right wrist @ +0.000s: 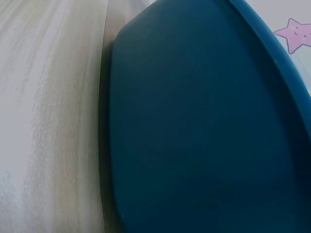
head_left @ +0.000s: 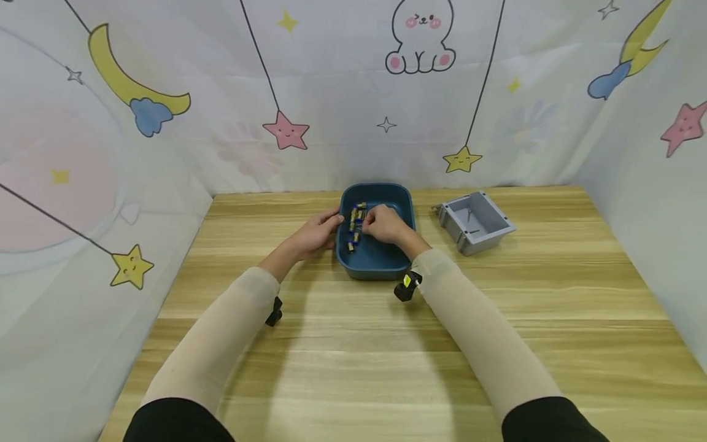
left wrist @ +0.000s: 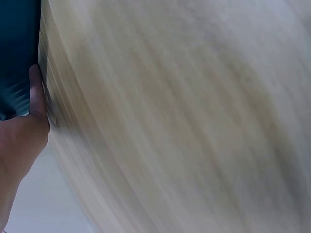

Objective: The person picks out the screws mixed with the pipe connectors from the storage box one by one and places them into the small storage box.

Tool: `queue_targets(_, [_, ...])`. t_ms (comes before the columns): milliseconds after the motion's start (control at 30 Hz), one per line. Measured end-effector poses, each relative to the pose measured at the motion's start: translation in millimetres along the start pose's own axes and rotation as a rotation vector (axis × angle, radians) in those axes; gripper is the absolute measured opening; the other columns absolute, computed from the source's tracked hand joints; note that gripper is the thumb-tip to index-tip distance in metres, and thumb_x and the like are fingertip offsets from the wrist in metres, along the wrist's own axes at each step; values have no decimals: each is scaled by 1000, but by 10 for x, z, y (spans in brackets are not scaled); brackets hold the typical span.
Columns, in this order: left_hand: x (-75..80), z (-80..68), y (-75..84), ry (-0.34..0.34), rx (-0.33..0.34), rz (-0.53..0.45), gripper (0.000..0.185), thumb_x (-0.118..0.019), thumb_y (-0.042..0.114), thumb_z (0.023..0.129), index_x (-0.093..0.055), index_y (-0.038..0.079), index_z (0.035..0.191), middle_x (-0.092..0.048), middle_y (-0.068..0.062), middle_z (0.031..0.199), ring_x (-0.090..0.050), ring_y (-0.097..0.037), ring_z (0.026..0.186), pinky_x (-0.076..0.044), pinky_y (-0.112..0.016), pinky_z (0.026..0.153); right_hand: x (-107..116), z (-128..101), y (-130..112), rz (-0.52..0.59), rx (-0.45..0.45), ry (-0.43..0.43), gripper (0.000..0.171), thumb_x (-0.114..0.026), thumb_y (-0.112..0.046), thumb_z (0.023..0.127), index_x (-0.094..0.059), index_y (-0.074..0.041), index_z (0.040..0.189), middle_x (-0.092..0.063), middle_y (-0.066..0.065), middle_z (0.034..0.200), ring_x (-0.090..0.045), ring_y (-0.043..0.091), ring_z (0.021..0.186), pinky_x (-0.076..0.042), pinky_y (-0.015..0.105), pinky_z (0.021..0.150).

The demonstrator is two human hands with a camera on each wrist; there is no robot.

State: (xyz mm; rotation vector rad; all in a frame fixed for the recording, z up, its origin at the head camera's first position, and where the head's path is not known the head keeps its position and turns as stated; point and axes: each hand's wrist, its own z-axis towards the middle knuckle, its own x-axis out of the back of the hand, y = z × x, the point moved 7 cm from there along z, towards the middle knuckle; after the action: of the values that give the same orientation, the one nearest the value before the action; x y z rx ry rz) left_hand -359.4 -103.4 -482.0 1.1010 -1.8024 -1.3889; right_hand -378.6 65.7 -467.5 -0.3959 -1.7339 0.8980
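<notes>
My left hand (head_left: 316, 234) holds the left side of a deep blue plastic bin (head_left: 375, 272), its thumb at the rim and other fingers against the outer wall. In the left wrist view, one finger (left wrist: 37, 92) lies along that wall. My right hand (head_left: 388, 225) reaches inside the bin with curled fingers, their tips down beside several small brass-coloured cylindrical pieces (head_left: 352, 221) with dark blue bands. Thin silvery bits show near the fingertips; I cannot tell whether the fingers hold one. The right wrist view is filled mostly by the bin's outer wall (right wrist: 194, 121).
To the right of the bin stands an open grey rectangular box (head_left: 479, 222), with thin metal screws inside and a tab on its left side. Both rest near the back edge of the wood-grain table (head_left: 353, 356). A white printed curtain (head_left: 342, 80) hangs behind and at the sides.
</notes>
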Motion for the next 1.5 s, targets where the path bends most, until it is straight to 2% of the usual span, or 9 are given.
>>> queue_targets(200, [-2,-2,-14,-4,3,-2,57,-40,29,118,-21,18,171,-42,-17,164,-49,-32,146,-59,-47,100,-5,5,12,6,-6,5,14,-66,-10,100,-74,-7,88,-66,6,85,-56,20,70,-44,31,65])
queue_targets(367, [25,-2,-45,20,17,-1,58,-42,31,117,-23,22,171,-44,-16,163,-50,-31,146,-60,-46,99,-11,-2,9,6,-5,4,15,-66,-10,99,-75,-7,88,-67,6,85,-57,19,71,-45,30,65])
queue_targets(600, [35,-1,-69,41,26,16,60,-45,37,116,-24,23,170,-42,-15,163,-47,-30,147,-57,-48,104,11,-31,-18,11,-1,11,15,-66,-10,100,-75,-6,89,-67,6,85,-56,20,70,-45,31,65])
queue_targets(900, [27,-15,-83,68,14,-14,61,-47,37,115,-25,19,170,-37,-15,167,-44,-31,149,-54,-51,108,-11,-24,-29,32,8,5,13,-68,-13,102,-75,-5,94,-69,6,90,-57,19,74,-46,30,66])
queue_targets(1300, [57,23,-93,107,9,-64,61,-51,35,114,-32,11,166,-42,-15,163,-44,-30,149,-52,-51,110,32,7,-87,52,44,32,12,-69,-12,101,-75,-4,96,-70,8,95,-60,21,81,-48,30,70])
queue_targets(1500, [48,15,-117,122,18,-74,61,-53,35,113,-34,11,165,-45,-15,161,-45,-29,147,-53,-51,108,8,-6,-87,59,43,14,12,-69,-13,102,-74,-4,97,-68,8,95,-58,21,80,-47,30,69])
